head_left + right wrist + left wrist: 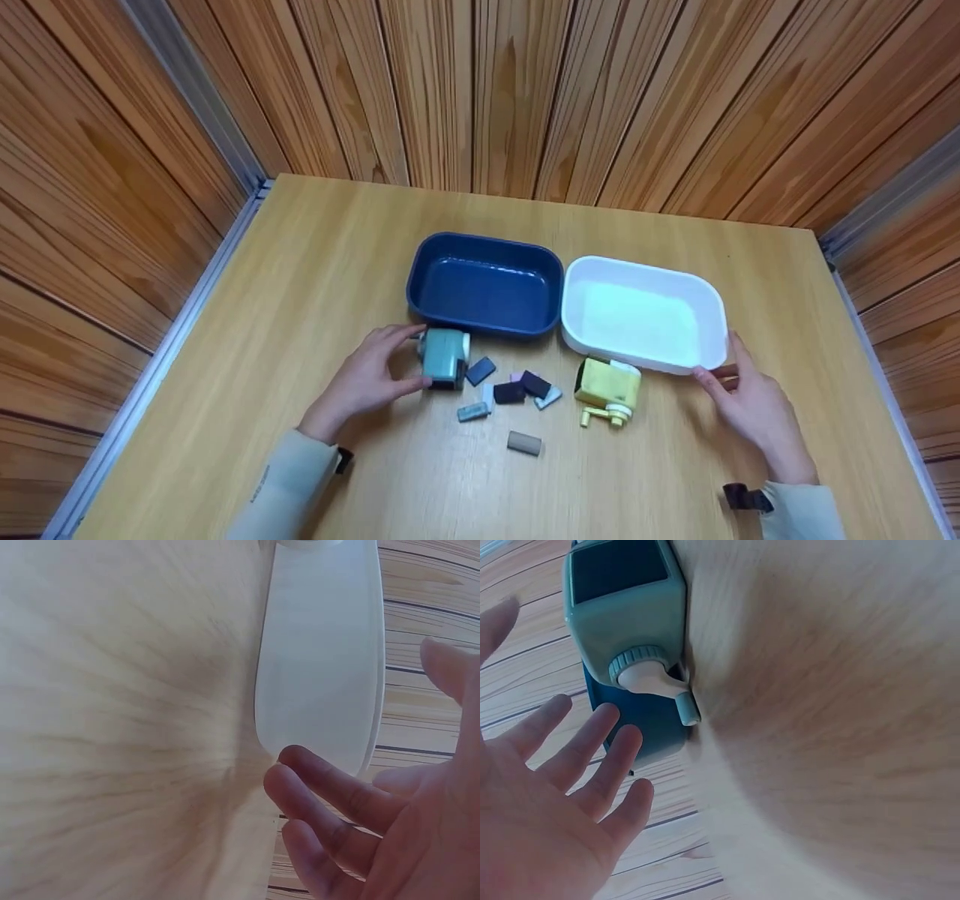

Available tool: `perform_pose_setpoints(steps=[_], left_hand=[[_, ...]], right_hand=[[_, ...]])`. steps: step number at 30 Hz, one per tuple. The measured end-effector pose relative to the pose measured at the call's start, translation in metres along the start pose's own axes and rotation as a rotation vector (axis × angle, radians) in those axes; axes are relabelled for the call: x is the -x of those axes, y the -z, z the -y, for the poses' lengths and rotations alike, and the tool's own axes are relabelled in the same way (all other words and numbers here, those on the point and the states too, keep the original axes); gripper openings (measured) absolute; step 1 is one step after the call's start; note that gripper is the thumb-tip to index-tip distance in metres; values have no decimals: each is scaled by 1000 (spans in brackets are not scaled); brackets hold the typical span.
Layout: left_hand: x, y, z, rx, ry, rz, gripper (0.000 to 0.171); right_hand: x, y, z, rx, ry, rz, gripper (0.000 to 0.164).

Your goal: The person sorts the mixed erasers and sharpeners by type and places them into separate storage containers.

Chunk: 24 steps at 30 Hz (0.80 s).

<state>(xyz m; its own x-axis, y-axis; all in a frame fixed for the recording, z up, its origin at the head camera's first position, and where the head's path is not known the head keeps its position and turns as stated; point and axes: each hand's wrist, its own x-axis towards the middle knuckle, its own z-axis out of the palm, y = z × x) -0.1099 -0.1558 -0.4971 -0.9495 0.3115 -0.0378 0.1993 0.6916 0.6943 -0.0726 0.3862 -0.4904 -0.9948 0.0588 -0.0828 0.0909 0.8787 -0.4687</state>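
Observation:
Beside a teal hand-crank pencil sharpener (444, 354) is my left hand (367, 375), thumb and forefinger spread at its left side. In the left wrist view the fingers are extended, and the sharpener's crank (649, 679) points toward them; whether a fingertip touches is unclear. At the right end of a white tray (645, 268) is my right hand (757, 405), its thumb and fingers spread around the near corner. Those fingers look loosely bent in the right wrist view, at the tray's end; contact is hard to make out.
A dark blue tray (480, 289) stands left of the white one. In front lie a yellow crank sharpener (609, 382), several small eraser-like blocks, including a dark one (509, 393) and a blue one (481, 370), and a grey cylinder (524, 443). Wooden walls bound the table.

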Motion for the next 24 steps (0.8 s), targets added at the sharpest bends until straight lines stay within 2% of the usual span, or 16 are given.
perform_pose_setpoints(steps=[4, 10, 17, 24], left_hand=[[-5, -3, -2, -30, -4, 10, 82], [-9, -5, -5, -55, 28, 37, 85], [-15, -7, -7, -33, 51, 55, 85], [-18, -10, -4, -32, 60, 71, 86]], right_hand=[[-2, 0, -1, 14, -25, 7, 95], [-7, 1, 1, 17, -25, 3, 97], [-10, -4, 2, 16, -2, -38, 96], [-11, -9, 2, 16, -38, 12, 100]])
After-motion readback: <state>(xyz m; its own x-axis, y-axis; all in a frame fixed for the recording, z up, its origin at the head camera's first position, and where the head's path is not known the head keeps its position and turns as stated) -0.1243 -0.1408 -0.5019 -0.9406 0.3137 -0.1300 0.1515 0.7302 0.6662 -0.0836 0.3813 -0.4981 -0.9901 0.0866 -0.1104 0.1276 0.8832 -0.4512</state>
